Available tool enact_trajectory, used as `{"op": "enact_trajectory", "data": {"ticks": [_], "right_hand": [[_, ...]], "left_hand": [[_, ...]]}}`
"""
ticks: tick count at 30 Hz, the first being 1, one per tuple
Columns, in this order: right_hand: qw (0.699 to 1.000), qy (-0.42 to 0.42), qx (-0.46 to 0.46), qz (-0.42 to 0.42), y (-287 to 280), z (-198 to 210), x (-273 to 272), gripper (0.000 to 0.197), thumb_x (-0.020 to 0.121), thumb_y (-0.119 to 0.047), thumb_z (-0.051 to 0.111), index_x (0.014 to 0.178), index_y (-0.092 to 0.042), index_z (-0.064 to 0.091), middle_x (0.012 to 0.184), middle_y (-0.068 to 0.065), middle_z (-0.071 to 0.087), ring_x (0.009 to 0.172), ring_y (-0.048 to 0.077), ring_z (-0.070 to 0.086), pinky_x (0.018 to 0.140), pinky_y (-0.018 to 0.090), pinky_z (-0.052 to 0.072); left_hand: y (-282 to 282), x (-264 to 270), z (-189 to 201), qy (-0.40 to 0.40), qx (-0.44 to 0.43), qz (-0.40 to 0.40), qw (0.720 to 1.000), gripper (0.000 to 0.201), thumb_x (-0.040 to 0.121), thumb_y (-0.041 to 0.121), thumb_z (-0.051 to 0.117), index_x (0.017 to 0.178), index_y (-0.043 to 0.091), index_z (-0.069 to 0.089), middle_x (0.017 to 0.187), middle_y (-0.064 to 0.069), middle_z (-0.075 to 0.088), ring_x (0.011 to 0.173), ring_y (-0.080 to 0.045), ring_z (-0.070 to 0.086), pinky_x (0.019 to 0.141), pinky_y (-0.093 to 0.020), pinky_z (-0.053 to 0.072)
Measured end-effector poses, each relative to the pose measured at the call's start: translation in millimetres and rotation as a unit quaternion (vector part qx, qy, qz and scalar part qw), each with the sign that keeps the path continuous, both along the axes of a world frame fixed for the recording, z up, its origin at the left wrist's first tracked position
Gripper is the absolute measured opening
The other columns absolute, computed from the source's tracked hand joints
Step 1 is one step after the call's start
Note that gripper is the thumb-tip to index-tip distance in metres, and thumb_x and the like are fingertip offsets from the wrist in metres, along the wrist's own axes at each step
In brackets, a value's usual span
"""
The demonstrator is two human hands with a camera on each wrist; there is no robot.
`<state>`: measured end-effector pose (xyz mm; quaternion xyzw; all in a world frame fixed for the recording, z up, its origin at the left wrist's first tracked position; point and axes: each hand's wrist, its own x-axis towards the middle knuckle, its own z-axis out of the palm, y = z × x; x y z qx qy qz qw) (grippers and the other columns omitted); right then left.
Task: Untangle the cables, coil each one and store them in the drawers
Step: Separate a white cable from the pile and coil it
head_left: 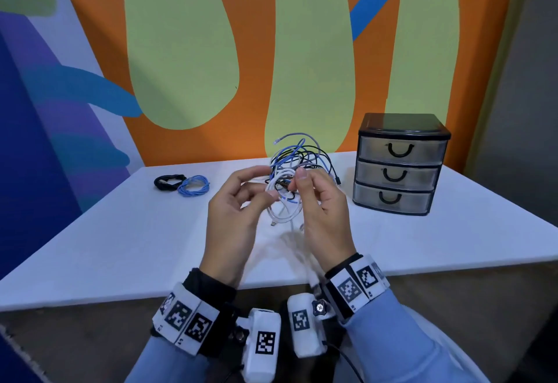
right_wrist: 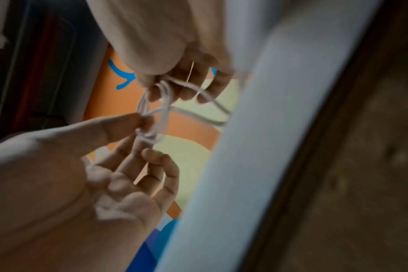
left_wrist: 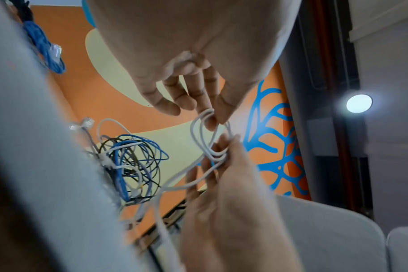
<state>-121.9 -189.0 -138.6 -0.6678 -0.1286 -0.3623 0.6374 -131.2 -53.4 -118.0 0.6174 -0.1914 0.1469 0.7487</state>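
Observation:
Both hands are raised above the white table (head_left: 120,246), holding small loops of a white cable (head_left: 279,175) between them. My left hand (head_left: 268,182) pinches the loops between thumb and fingertips; in the left wrist view this pinch (left_wrist: 212,117) sits at the top of the loops (left_wrist: 195,128). My right hand (head_left: 297,185) grips the same bundle, and in the right wrist view its fingers (right_wrist: 165,90) curl round the white strands (right_wrist: 143,104). The cable's free end hangs toward the table. Behind the hands lies a tangle of blue, black and grey cables (head_left: 302,156), (left_wrist: 133,162).
A black three-drawer unit (head_left: 398,165) stands at the right of the table, all drawers closed. A coiled black cable (head_left: 169,182) and a coiled blue cable (head_left: 193,185) lie at the far left. A painted wall rises behind the table.

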Motion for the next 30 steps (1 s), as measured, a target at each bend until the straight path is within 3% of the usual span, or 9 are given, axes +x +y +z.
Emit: {"op": "enact_trajectory", "data": {"ticks": [2, 5, 7, 10, 15, 21, 25, 27, 30], "right_hand": [[0.999, 0.021, 0.008, 0.041, -0.7, 1.6, -3.3, 0.037, 0.112, -0.028, 0.047, 0.083, -0.009, 0.062, 0.077, -0.001, 0.062, 0.076, 0.014, 0.059, 0.074, 0.03, 0.048], [0.978, 0.083, 0.09, 0.167, 2.5, 7.2, -12.1, 0.034, 0.11, -0.029, 0.049, 0.088, -0.005, 0.059, 0.065, 0.007, 0.059, 0.056, 0.019, 0.057, 0.058, 0.031, 0.05], [0.951, 0.108, 0.149, 0.248, 5.3, 14.1, -20.3, 0.028, 0.105, -0.03, 0.055, 0.09, -0.007, 0.061, 0.07, 0.008, 0.064, 0.059, 0.02, 0.062, 0.06, 0.03, 0.055], [0.925, 0.118, 0.174, 0.317, 4.0, 24.8, -32.9, 0.023, 0.104, -0.026, 0.054, 0.09, -0.011, 0.065, 0.085, 0.009, 0.074, 0.076, 0.018, 0.071, 0.075, 0.032, 0.06], [0.928, 0.152, 0.18, 0.289, -0.1, 28.3, -42.0, 0.024, 0.109, -0.028, 0.051, 0.107, -0.009, 0.066, 0.086, 0.005, 0.073, 0.079, 0.018, 0.069, 0.071, 0.032, 0.059], [0.923, 0.181, 0.184, 0.286, 1.0, 30.1, -48.0, 0.023, 0.109, -0.024, 0.051, 0.099, -0.008, 0.064, 0.088, 0.009, 0.075, 0.081, 0.02, 0.073, 0.076, 0.034, 0.063], [0.894, 0.19, 0.243, 0.326, 1.0, 32.4, -48.0, 0.021, 0.11, -0.024, 0.049, 0.101, -0.008, 0.059, 0.095, 0.02, 0.077, 0.088, 0.031, 0.076, 0.088, 0.044, 0.062], [0.89, 0.195, 0.253, 0.325, 2.0, 30.6, -44.1, 0.021, 0.111, -0.024, 0.047, 0.103, -0.007, 0.057, 0.095, 0.023, 0.076, 0.088, 0.034, 0.076, 0.087, 0.043, 0.062], [0.904, 0.2, 0.24, 0.293, 3.9, 24.1, -36.0, 0.023, 0.111, -0.028, 0.047, 0.115, -0.008, 0.058, 0.095, 0.018, 0.076, 0.081, 0.027, 0.074, 0.092, 0.045, 0.053]], "left_hand": [[1.7, 1.1, 6.3, 0.043, -0.042, -0.04, 0.997, 0.033, 0.094, -0.006, 0.063, 0.117, 0.014, 0.075, 0.083, -0.007, 0.068, 0.076, -0.016, 0.057, 0.079, -0.027, 0.049], [7.8, 0.8, 16.1, 0.126, -0.126, -0.139, 0.974, 0.034, 0.098, -0.001, 0.054, 0.126, 0.008, 0.071, 0.087, -0.012, 0.061, 0.075, -0.024, 0.056, 0.072, -0.044, 0.046], [14.2, -4.0, 24.2, 0.156, -0.154, -0.195, 0.956, 0.034, 0.1, 0.002, 0.052, 0.131, 0.007, 0.065, 0.086, -0.011, 0.061, 0.078, -0.026, 0.067, 0.07, -0.042, 0.051], [20.7, -12.3, 32.4, 0.151, -0.173, -0.237, 0.944, 0.031, 0.101, 0.003, 0.054, 0.13, 0.008, 0.064, 0.091, -0.011, 0.068, 0.087, -0.024, 0.075, 0.075, -0.032, 0.061], [20.7, -25.5, 34.9, 0.137, -0.158, -0.228, 0.951, 0.032, 0.092, 0.006, 0.065, 0.123, 0.013, 0.073, 0.099, -0.013, 0.076, 0.087, -0.024, 0.074, 0.077, -0.03, 0.062], [22.9, -29.1, 31.7, 0.165, -0.172, -0.228, 0.944, 0.034, 0.093, 0.011, 0.064, 0.126, 0.017, 0.068, 0.093, -0.003, 0.076, 0.085, -0.019, 0.075, 0.074, -0.028, 0.058], [23.2, -26.6, 26.4, 0.164, -0.162, -0.213, 0.949, 0.035, 0.093, 0.008, 0.064, 0.127, 0.015, 0.067, 0.095, -0.008, 0.075, 0.104, -0.03, 0.07, 0.083, -0.035, 0.055], [23.4, -25.3, 24.1, 0.159, -0.144, -0.198, 0.957, 0.038, 0.09, 0.008, 0.068, 0.127, 0.017, 0.069, 0.1, -0.011, 0.076, 0.1, -0.027, 0.069, 0.086, -0.036, 0.053], [21.5, -26.4, 22.2, 0.127, -0.1, -0.165, 0.973, 0.042, 0.082, 0.003, 0.08, 0.121, 0.016, 0.072, 0.111, -0.028, 0.075, 0.095, -0.03, 0.071, 0.089, -0.037, 0.052]]}}
